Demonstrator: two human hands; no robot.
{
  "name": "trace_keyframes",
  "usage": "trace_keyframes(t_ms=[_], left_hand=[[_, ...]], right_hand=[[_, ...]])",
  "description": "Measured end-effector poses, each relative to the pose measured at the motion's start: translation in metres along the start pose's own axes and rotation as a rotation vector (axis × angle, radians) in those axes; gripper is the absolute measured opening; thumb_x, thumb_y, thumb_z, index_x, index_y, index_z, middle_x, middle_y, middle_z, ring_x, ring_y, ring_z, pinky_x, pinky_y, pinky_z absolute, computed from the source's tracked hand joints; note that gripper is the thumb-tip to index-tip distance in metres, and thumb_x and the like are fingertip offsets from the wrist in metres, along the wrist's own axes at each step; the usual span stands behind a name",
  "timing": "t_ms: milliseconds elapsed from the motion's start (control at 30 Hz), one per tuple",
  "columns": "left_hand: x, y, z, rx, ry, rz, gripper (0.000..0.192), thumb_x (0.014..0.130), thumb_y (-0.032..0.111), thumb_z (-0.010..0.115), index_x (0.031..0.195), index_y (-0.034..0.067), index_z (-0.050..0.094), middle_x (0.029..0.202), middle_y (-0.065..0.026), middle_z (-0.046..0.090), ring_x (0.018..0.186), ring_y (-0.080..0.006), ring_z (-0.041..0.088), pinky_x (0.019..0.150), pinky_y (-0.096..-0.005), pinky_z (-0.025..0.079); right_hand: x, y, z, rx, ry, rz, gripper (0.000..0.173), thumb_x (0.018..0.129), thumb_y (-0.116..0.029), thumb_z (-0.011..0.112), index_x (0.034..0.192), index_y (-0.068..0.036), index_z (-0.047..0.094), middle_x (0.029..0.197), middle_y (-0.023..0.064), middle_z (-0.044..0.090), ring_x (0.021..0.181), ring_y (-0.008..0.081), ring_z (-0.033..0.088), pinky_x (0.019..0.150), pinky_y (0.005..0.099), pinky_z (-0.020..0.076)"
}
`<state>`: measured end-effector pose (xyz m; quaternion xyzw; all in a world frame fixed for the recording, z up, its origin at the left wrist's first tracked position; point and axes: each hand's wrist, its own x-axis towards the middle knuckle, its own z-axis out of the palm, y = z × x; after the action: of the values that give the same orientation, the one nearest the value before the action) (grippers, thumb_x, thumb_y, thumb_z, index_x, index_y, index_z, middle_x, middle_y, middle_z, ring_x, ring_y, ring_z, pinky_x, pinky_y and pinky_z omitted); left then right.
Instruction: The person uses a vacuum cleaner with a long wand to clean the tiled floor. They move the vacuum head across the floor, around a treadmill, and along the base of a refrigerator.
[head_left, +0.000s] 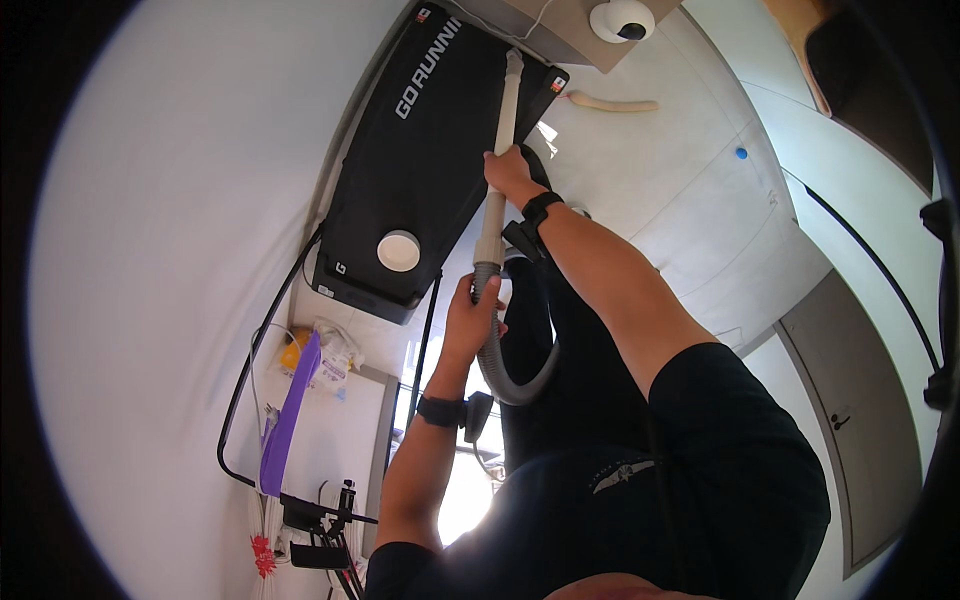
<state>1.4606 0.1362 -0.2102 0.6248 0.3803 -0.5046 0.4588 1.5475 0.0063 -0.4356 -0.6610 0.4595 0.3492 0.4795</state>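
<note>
My right hand (510, 172) is closed around the beige wand (508, 109) of a vacuum cleaner. Lower down, my left hand (472, 319) grips the grey corrugated hose (487, 271) just below its cuff. From there the hose bends in a U beside my dark-clothed legs. The wand stretches over a black treadmill (375, 195) whose belt bears large white letters. Its greyish tip (514, 56) is at the treadmill's far end, close to a cabinet; whether it touches anything I cannot tell. A round white lid or bowl (398, 250) sits on the treadmill's near end.
Right of the treadmill, a beige curved object (615, 103) and a small blue ball (741, 153) lie on the pale floor. A white camera (622, 20) stands on the cabinet (581, 45). Black treadmill rails (262, 337), a purple panel (291, 416) and plastic bags (330, 352) are at left.
</note>
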Motion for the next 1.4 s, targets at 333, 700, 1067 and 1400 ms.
trace_keyframes(t_ms=[333, 700, 1067, 1400], left_hand=[[-0.009, -0.016, 0.004, 0.159, -0.054, -0.069, 0.054, 0.096, 0.041, 0.062, 0.130, 0.001, 0.050, 0.068, -0.0079, 0.058, 0.047, -0.0162, 0.059, 0.046, -0.0293, 0.049], [-0.029, -0.070, -0.008, -0.246, -0.275, -0.148, 0.052, 0.098, 0.043, 0.057, 0.127, 0.001, 0.047, 0.084, -0.0107, 0.062, 0.064, -0.0198, 0.065, 0.054, -0.0314, 0.056], [-0.029, -0.264, -0.034, -0.716, -0.155, -0.236, 0.036, 0.099, 0.036, 0.051, 0.108, 0.002, 0.048, 0.082, -0.0116, 0.061, 0.052, -0.0225, 0.060, 0.048, -0.0326, 0.051], [-0.030, -0.369, -0.061, -0.881, -0.223, -0.163, 0.036, 0.098, 0.038, 0.054, 0.109, 0.005, 0.045, 0.082, -0.0112, 0.060, 0.049, -0.0223, 0.059, 0.042, -0.0328, 0.050]], right_hand=[[-0.017, 0.039, 0.001, -0.037, 0.022, 0.050, 0.060, 0.093, -0.031, 0.062, 0.131, 0.008, 0.036, 0.117, 0.0361, 0.061, 0.108, 0.0497, 0.061, 0.091, 0.0508, 0.0522], [-0.055, 0.096, 0.019, 0.105, -0.165, 0.115, 0.059, 0.095, -0.032, 0.059, 0.134, 0.006, 0.037, 0.119, 0.0318, 0.061, 0.102, 0.0473, 0.065, 0.078, 0.0513, 0.0569], [-0.151, 0.239, 0.164, -0.416, -0.303, -0.195, 0.061, 0.094, -0.033, 0.058, 0.129, 0.014, 0.038, 0.112, 0.0373, 0.062, 0.104, 0.0501, 0.062, 0.090, 0.0495, 0.0517], [-0.159, 0.330, 0.214, -0.396, -0.172, -0.324, 0.038, 0.094, -0.026, 0.063, 0.115, 0.002, 0.050, 0.084, 0.0182, 0.065, 0.068, 0.0306, 0.067, 0.060, 0.0421, 0.0533]])
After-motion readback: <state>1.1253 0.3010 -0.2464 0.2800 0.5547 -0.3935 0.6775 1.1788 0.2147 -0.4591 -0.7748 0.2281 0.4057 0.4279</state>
